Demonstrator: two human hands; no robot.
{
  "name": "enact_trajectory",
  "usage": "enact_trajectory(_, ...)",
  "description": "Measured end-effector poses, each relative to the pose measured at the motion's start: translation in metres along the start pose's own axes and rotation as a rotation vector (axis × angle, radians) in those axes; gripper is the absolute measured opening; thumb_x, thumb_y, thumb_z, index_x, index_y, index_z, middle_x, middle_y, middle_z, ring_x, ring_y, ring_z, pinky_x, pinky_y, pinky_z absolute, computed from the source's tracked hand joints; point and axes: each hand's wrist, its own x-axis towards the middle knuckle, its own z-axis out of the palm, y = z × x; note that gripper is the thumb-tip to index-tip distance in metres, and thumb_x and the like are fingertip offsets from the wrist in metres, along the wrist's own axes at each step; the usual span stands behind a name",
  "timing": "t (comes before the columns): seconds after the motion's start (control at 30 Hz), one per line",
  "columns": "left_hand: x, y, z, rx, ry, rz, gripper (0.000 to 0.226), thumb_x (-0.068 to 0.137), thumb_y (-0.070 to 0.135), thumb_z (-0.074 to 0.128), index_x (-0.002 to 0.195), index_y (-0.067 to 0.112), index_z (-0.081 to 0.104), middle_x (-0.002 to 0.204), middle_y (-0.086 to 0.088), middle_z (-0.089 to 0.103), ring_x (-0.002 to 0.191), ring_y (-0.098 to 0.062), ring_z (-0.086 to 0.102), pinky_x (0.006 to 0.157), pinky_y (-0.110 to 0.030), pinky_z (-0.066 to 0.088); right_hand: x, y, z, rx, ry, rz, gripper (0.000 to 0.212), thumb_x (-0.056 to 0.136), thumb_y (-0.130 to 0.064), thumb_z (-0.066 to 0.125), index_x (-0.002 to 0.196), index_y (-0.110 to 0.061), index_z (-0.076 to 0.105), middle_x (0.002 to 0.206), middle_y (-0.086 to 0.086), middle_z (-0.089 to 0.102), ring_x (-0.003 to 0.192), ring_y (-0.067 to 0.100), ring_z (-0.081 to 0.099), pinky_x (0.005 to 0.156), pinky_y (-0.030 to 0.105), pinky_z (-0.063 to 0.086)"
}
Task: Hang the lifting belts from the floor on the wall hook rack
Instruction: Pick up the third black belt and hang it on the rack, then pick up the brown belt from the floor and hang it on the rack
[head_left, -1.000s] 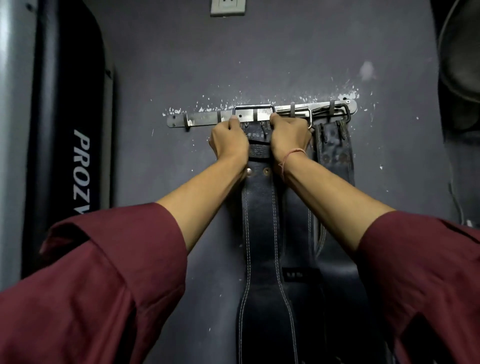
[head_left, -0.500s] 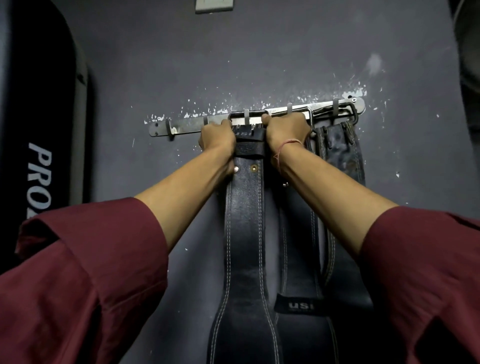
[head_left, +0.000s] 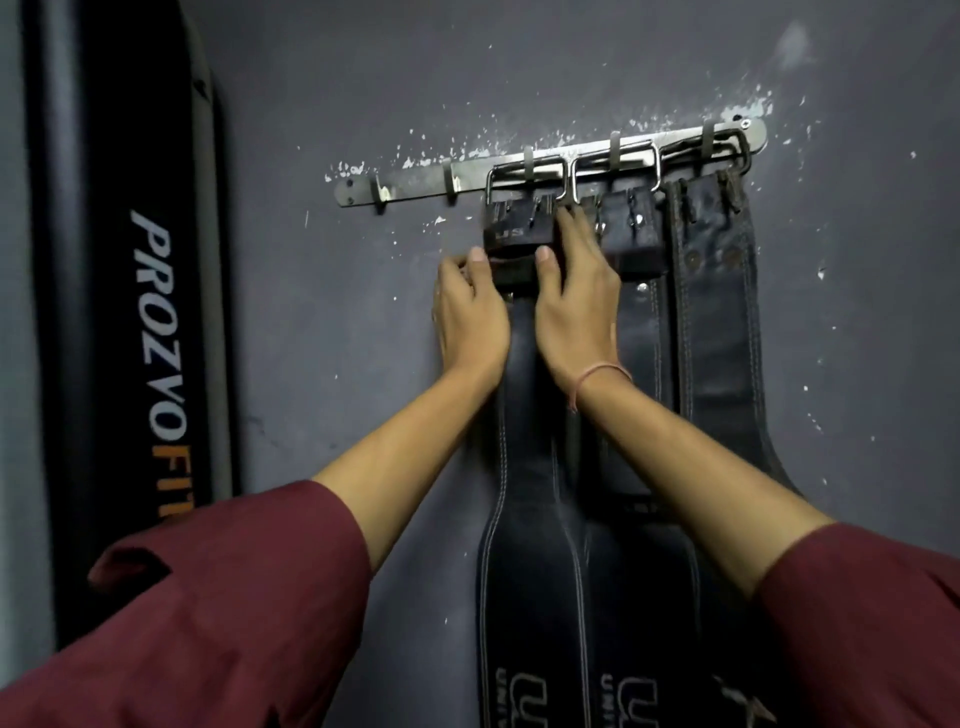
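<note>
A metal hook rack (head_left: 415, 183) is screwed to the dark grey wall. Three black leather lifting belts hang from it by their buckles. The left belt (head_left: 524, 571) hangs with its buckle (head_left: 524, 174) over a hook. My left hand (head_left: 470, 317) grips its left edge just under the folded strap end. My right hand (head_left: 574, 312) holds its right edge, thumb on the front, fingers reaching up between it and the middle belt (head_left: 636, 332). The right belt (head_left: 719, 338) hangs untouched at the rack's right end.
A tall black padded piece of gym equipment (head_left: 130, 312) with white and orange lettering stands against the wall at the left. Two bare hooks (head_left: 382, 195) sit at the rack's left end. Dark red sleeves fill the lower corners.
Both hands have slid down from the buckle at the rack to the belt's sides below the strap end. The buckle now hangs on its hook uncovered. The view has shifted left.
</note>
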Motion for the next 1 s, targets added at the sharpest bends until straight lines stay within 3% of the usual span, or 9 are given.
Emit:
enact_trajectory(0.07, -0.029, -0.020, -0.013, 0.008, -0.035, -0.018, 0.033, 0.105, 0.030, 0.040, 0.115, 0.004, 0.059, 0.116, -0.017, 0.066, 0.111, -0.033, 0.060, 0.098, -0.044, 0.046, -0.034, 0.003, -0.004, -0.008, -0.012, -0.017, 0.044, 0.096, -0.004, 0.051, 0.138, 0.006, 0.050, 0.149, 0.024, 0.046, 0.142, 0.033, 0.042, 0.114, 0.021, 0.023)
enact_trajectory(0.17, -0.080, -0.042, -0.040, 0.044, -0.096, 0.002, 0.031, 0.105, 0.025, 0.042, 0.126, 0.009, 0.057, 0.127, -0.010, 0.063, 0.120, -0.025, 0.057, 0.105, -0.041, 0.043, -0.098, 0.003, -0.016, -0.035, -0.106, -0.032, 0.044, 0.094, -0.003, 0.056, 0.137, 0.003, 0.052, 0.147, 0.019, 0.051, 0.139, 0.028, 0.046, 0.115, 0.025, 0.029)
enact_trajectory(0.27, -0.136, -0.056, -0.076, 0.097, -0.185, 0.016, 0.032, 0.105, 0.026, 0.043, 0.132, 0.013, 0.054, 0.132, -0.003, 0.057, 0.126, -0.018, 0.049, 0.110, -0.039, 0.039, -0.167, -0.006, -0.037, 0.000, -0.145, 0.118, 0.039, 0.096, -0.009, 0.059, 0.135, -0.006, 0.057, 0.138, 0.009, 0.060, 0.129, 0.019, 0.055, 0.111, 0.030, 0.041)
enact_trajectory(0.4, -0.217, -0.074, -0.133, 0.094, -0.299, -0.091, 0.029, 0.105, 0.026, 0.044, 0.130, 0.017, 0.054, 0.130, 0.002, 0.053, 0.126, -0.014, 0.046, 0.111, -0.038, 0.038, -0.255, -0.032, -0.069, 0.041, -0.207, 0.395, 0.032, 0.096, -0.011, 0.062, 0.128, -0.011, 0.061, 0.119, 0.000, 0.067, 0.105, 0.006, 0.061, 0.088, 0.005, 0.044)
enact_trajectory(0.5, -0.282, -0.079, -0.178, 0.044, -0.362, -0.227, 0.025, 0.105, 0.021, 0.045, 0.125, 0.015, 0.058, 0.126, 0.000, 0.056, 0.117, -0.011, 0.053, 0.103, -0.023, 0.043, -0.325, -0.053, -0.092, 0.021, -0.290, 0.533, 0.031, 0.095, -0.013, 0.063, 0.126, -0.011, 0.063, 0.112, -0.004, 0.068, 0.099, 0.001, 0.061, 0.081, -0.002, 0.042)
enact_trajectory(0.63, -0.376, -0.087, -0.231, 0.036, -0.409, -0.425, 0.022, 0.104, 0.016, 0.045, 0.117, 0.011, 0.063, 0.120, -0.004, 0.063, 0.106, -0.008, 0.056, 0.084, -0.003, 0.040, -0.418, -0.078, -0.125, -0.025, -0.393, 0.718, 0.030, 0.095, -0.017, 0.063, 0.126, -0.014, 0.063, 0.110, -0.009, 0.066, 0.104, 0.006, 0.061, 0.091, 0.014, 0.045)
enact_trajectory(0.7, -0.424, -0.092, -0.256, 0.051, -0.410, -0.518, 0.021, 0.103, 0.015, 0.047, 0.112, 0.010, 0.065, 0.114, -0.004, 0.067, 0.102, -0.010, 0.059, 0.082, -0.006, 0.043, -0.462, -0.091, -0.140, -0.045, -0.451, 0.780, 0.030, 0.096, -0.017, 0.063, 0.126, -0.013, 0.063, 0.110, -0.007, 0.066, 0.104, 0.009, 0.062, 0.091, 0.018, 0.046)
enact_trajectory(0.83, -0.511, -0.098, -0.301, 0.129, -0.385, -0.700, 0.019, 0.102, 0.016, 0.050, 0.103, 0.007, 0.066, 0.099, -0.005, 0.070, 0.091, -0.018, 0.063, 0.078, -0.026, 0.048, -0.542, -0.116, -0.168, -0.042, -0.501, 0.942, 0.027, 0.097, -0.015, 0.060, 0.124, -0.013, 0.063, 0.103, -0.005, 0.068, 0.095, 0.007, 0.063, 0.088, 0.027, 0.054)
enact_trajectory(1.0, -0.602, -0.089, -0.349, 0.193, -0.428, -0.861, 0.017, 0.101, 0.007, 0.049, 0.099, 0.001, 0.065, 0.093, -0.009, 0.067, 0.084, -0.016, 0.059, 0.067, -0.006, 0.041, -0.633, -0.131, -0.200, 0.050, -0.583, 1.171, 0.024, 0.098, -0.003, 0.056, 0.120, -0.009, 0.062, 0.113, 0.000, 0.063, 0.105, 0.023, 0.064, 0.086, 0.039, 0.060)
